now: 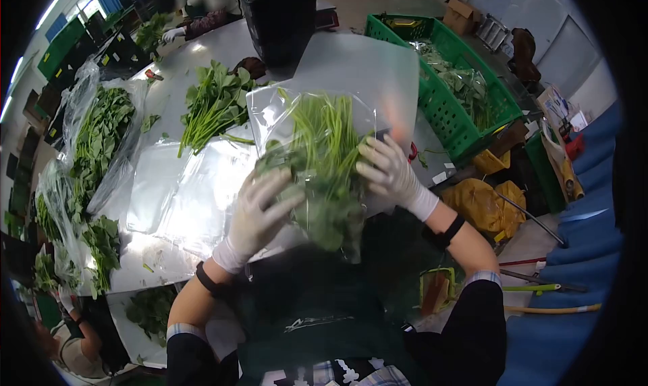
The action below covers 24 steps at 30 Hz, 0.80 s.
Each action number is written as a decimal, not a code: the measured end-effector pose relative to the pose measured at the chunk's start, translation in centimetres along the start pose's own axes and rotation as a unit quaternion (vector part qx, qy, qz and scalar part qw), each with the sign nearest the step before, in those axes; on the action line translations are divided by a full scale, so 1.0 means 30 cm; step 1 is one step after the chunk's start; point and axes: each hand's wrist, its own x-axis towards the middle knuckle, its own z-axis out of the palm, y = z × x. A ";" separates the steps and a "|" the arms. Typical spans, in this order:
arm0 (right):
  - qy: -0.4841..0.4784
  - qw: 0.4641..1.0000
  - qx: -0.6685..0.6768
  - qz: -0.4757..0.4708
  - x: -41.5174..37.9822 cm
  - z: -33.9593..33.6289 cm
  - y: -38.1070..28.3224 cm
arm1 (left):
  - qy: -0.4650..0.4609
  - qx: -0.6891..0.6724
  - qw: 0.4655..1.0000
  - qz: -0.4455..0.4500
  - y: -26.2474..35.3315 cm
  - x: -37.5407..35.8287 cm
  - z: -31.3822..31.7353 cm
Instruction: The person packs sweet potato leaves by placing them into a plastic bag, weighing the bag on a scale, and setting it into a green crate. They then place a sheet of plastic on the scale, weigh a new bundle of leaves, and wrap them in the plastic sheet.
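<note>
1 clear plastic bag (266, 112), glossy and creased, lies between the 2 gloved hands at the near edge of the table (179, 55). It contains greens (324, 133): long, slender stalks point away from the wearer, with broad leaves bunched at the near end. The left hand (260, 207) is partly open, fingers parted across the bag's left side; motion blur prevents determining its grip. The right hand (388, 166) has its fingers bent and closed on the bag's right edge. At right, 1 green crate (455, 109), rigid and perforated, holds leafy produce (466, 85) in clear plastic. The black bin (277, 14) is tall with straight sides; its contents cannot be seen. At left, a thin, crumpled liner (118, 163) surrounds heaped leaves (101, 122). Smooth, reflective flat bags (196, 183) lie on the metallic table, near 1 loose bunch (216, 95).
</note>
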 end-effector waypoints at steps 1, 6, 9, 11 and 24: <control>-0.018 1.000 0.014 0.012 0.034 -0.012 0.042 | 0.021 -0.017 0.999 -0.026 -0.024 0.057 -0.011; -0.041 0.984 0.122 0.123 0.227 0.095 0.304 | 0.106 -0.220 0.957 -0.158 -0.149 0.261 -0.063; -0.058 0.980 0.144 0.128 0.338 0.141 0.385 | 0.141 -0.017 0.986 -0.083 -0.169 0.229 -0.043; -0.111 0.985 0.101 0.084 0.392 0.118 0.395 | 0.093 0.031 0.995 -0.035 -0.170 0.194 -0.062; -0.086 0.981 0.080 -0.152 0.241 -0.149 0.100 | -0.105 0.049 0.993 -0.015 -0.179 0.001 -0.081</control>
